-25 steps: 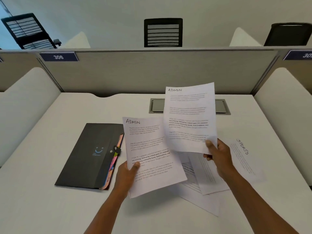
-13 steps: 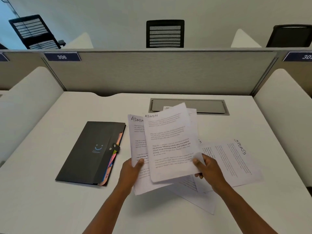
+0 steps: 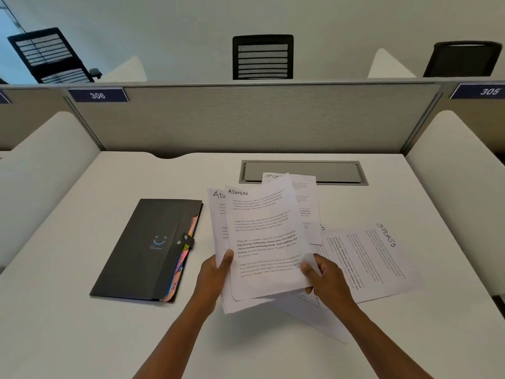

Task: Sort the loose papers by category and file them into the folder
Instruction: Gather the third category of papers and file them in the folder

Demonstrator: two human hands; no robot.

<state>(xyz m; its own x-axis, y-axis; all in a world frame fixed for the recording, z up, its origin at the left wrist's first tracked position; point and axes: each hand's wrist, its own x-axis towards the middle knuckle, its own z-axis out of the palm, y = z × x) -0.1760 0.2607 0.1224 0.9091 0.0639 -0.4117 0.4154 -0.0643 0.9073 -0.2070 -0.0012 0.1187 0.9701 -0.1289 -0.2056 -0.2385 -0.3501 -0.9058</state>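
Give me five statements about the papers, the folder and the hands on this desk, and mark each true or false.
1. Both hands hold sheets headed ADMIN. True: left hand, right hand.
2. The black folder lies open. False: its flap is closed, snap fastened.
3. The folder lies to the left of the held sheets. True.
4. The sheet at far right is headed ADMIN. False: it reads SPORTS.
5. Every loose sheet is filed in the folder. False: several lie on the desk.

A grey metal cable hatch (image 3: 328, 172) sits near the white desk's (image 3: 82, 337) far edge; black mesh chairs (image 3: 263, 57) stand beyond the grey partition (image 3: 246, 119).
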